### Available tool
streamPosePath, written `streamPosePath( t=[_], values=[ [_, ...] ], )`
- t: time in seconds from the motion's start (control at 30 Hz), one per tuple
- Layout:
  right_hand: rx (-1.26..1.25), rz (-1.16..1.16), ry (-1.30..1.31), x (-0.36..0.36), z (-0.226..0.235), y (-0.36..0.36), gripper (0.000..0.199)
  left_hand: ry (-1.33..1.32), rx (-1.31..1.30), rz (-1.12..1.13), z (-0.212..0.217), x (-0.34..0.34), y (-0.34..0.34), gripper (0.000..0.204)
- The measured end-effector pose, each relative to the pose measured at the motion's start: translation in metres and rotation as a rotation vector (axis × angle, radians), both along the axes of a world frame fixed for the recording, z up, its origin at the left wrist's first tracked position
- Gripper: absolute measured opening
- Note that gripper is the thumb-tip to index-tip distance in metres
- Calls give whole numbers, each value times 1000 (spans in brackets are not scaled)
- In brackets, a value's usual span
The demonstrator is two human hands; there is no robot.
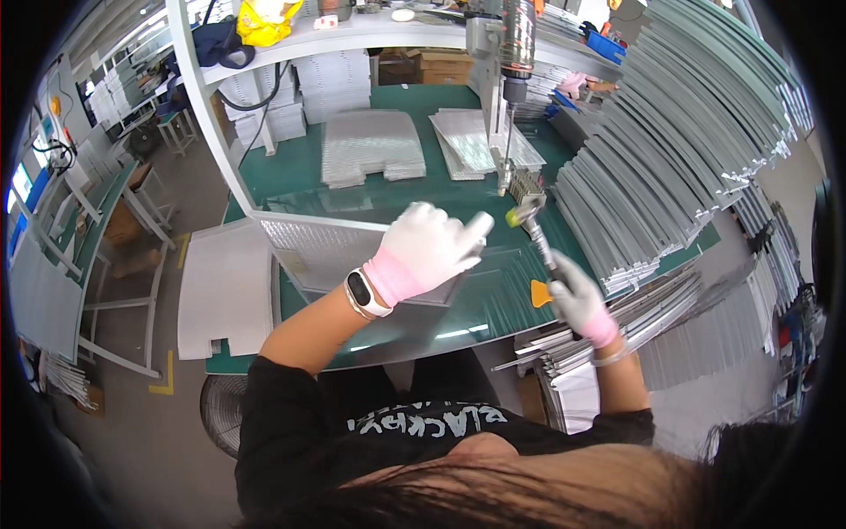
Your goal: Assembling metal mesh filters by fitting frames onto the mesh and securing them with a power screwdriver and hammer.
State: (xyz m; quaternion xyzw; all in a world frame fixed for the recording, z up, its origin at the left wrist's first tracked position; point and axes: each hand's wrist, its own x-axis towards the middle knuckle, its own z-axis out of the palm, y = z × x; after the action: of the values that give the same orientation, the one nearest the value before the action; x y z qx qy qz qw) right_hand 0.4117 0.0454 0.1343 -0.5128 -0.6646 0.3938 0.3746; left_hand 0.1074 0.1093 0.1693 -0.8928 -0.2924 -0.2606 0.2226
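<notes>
My left hand (429, 249), in a white glove with a pink cuff, is raised above the green table mat (291, 167) with fingers spread and nothing in it; a smartwatch sits on that wrist. It hovers over a perforated metal sheet (322, 247) lying on the mat. My right hand (577, 300), also gloved, grips the handle of a small hammer (533, 225) whose head points up and left, close to my left fingertips. An orange scraper (539, 293) lies on the mat just left of my right hand.
A tall slanted stack of grey metal strips (670, 150) fills the right side. Piles of perforated sheets (370, 145) lie farther back. A hanging power screwdriver (515, 53) drops over the table. A white frame post (207, 115) stands left; a fan (220, 410) sits on the floor.
</notes>
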Motion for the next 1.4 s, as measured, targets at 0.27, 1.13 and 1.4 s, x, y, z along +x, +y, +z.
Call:
streamPosePath(
  t=[0.27, 1.13, 1.4],
  values=[
    [545, 84, 39, -5, 84, -19, 61, -417, 76, 158, -23, 20, 15, 42],
    [1046, -307, -496, -32, -24, 109, 59, -592, 66, 190, -16, 39, -15, 29],
    [1019, 19, 50, -130, 215, 159, 56, -523, 84, 207, -20, 39, -3, 33]
  ],
)
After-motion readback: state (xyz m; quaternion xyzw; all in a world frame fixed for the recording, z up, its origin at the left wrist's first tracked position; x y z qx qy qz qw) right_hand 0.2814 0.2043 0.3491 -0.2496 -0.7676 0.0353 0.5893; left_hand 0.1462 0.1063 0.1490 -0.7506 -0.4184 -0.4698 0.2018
